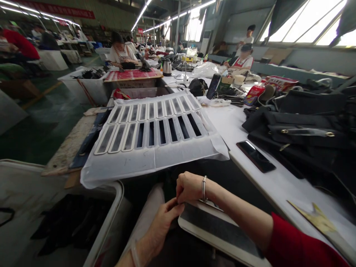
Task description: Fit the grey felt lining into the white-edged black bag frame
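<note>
Low in front of me lies a long white-edged panel point(222, 228) with a dark middle and rounded corners. My left hand point(157, 226) is closed at the panel's near-left corner, thumb and forefinger pinched together. Curled above it, my right hand point(190, 188) has its fingertips meeting the left ones at that same end. Whatever the right fingers hold is too small or hidden to make out. Ahead, similar dark-centred panels point(104, 140) lie in two rows on a white sheet point(133, 163). Toward the right of the front row, several white frames point(164, 130) show darker openings.
A pale bin point(118, 193) with black pieces point(75, 218) stands at left. On the white table to my right lie a phone point(256, 156), black bags point(303, 129) and a yellowish scrap point(314, 217). Farther back are a kettle point(167, 67) and co-workers point(122, 52).
</note>
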The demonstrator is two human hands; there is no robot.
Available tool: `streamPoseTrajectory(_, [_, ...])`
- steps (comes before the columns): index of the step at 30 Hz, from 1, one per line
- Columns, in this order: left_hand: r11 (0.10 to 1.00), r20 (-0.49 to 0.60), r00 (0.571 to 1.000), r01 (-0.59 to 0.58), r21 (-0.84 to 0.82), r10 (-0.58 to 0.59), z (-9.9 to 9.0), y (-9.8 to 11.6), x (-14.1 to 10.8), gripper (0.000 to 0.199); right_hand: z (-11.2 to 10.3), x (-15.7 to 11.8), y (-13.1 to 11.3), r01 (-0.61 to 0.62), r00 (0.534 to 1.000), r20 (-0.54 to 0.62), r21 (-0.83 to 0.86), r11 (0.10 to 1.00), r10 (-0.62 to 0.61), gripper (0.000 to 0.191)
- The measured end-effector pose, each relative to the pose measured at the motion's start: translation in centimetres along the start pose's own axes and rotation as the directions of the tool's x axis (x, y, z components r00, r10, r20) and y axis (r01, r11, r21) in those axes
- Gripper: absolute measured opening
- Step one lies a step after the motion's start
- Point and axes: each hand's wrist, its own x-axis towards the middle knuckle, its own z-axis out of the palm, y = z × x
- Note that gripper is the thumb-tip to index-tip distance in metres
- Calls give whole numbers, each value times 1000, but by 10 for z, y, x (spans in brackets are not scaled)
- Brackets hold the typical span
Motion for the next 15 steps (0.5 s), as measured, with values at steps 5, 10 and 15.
streamPoseTrajectory(5, [996,-23,995,95,-1,-95,-9,1,-5,46,-7,4,-3,34,988,150,-40,999,-28,23])
streamPoseTrajectory(10, [992,-8,999,36,117,-36,-5,15,-1,40,-8,9,-2,55,981,189,-71,996,-41,24])
streamPoseTrajectory(15, [943,-13,989,-134,303,145,-2,16,0,44,2,6,3,98,987,135,-48,994,-91,22])
